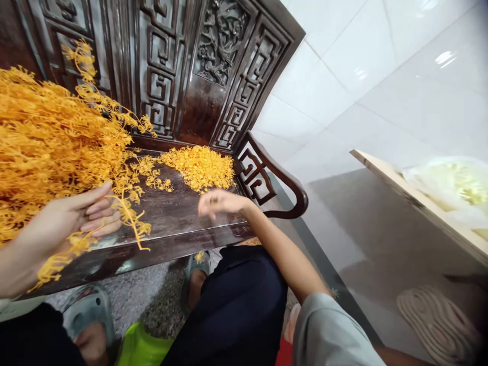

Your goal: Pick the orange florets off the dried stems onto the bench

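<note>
My left hand (93, 211) is closed round a thin orange sprig (133, 218) of small plastic-looking flowers, with its ends hanging out on both sides of the fingers. Behind and beside it rises a large tangled heap of the same orange sprigs (57, 137) on the dark wooden bench (163, 208). My right hand (221, 202) hovers above the seat, palm down and fingers bent, smeared by motion; I cannot see whether anything is in it. Just beyond it lies a smaller pile of loose orange flower pieces (206, 168).
The bench has a carved back (221, 40) and a curved armrest (293, 198) on the right. A wooden board (419, 203) at the right carries a plastic bag of pale yellow pieces (467, 183). Below are slippers (89, 310) and a green plastic object (143, 348).
</note>
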### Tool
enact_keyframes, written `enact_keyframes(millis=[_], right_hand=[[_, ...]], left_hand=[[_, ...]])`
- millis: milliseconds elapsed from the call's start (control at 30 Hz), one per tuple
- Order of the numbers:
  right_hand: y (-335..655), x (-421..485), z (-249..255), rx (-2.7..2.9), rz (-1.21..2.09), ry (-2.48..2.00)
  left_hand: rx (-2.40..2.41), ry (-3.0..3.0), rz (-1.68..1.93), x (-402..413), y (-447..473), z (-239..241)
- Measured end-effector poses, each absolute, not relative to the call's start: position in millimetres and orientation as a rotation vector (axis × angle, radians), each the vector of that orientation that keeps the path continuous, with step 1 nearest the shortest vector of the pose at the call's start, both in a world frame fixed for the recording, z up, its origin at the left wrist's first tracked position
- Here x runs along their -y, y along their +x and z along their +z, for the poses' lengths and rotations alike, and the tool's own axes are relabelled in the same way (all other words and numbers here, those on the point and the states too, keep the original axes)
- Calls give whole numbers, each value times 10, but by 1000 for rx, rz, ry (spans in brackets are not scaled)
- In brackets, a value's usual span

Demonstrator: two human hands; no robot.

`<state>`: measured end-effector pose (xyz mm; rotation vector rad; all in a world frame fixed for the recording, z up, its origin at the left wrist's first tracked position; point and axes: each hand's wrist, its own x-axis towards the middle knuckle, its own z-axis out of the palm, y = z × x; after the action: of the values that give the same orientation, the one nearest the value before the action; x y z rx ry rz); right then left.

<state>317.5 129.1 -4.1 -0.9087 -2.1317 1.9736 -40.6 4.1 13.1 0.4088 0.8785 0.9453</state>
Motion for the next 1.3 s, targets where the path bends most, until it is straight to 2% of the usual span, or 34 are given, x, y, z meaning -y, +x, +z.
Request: enact_keyframes(millis=[100,200,267,400,500,567,700,767,933,1033,1100,1233,1300], right_hand=[[3236,-1470,184,1491,1523,-870],[3274,-1488,151,1230,1365,-982],[3257,-1389,-9,1547,1466,-1100],[3195,-1139,-352,2644,1774,-1021],[3213,-1098,-400,2840,1937,-942],[3270,-1169,-296,2434,1917,-938],[3416,-1371,19,1368,1452,-987],[3445,-1386,77,1109,1391,-1036],[3323,-1173,-147,1102,1694,-1195],[3214,-1017,-312,1431,1829,-1280],[3147,-856,-416,1743,2048,-1269],[2923,-328,-758,2252,2695,-852],[2720,-32,-1045,2453,2840,-650]], left_hand=[[-980,474,982,-22,-320,103],[-1007,536,951,-17,-262,84],[-1024,567,924,-18,-238,78],[-1010,561,929,-11,-238,40],[-981,579,942,5,-271,7],[-973,569,936,13,-287,-3],[-977,531,927,-4,-254,-9],[-997,530,904,-21,-205,-9],[-1077,552,856,-32,-76,18],[-1109,585,860,-22,-47,35],[-1115,610,850,-8,-40,41],[-1097,691,898,43,-24,29],[-1096,732,953,62,-26,0]])
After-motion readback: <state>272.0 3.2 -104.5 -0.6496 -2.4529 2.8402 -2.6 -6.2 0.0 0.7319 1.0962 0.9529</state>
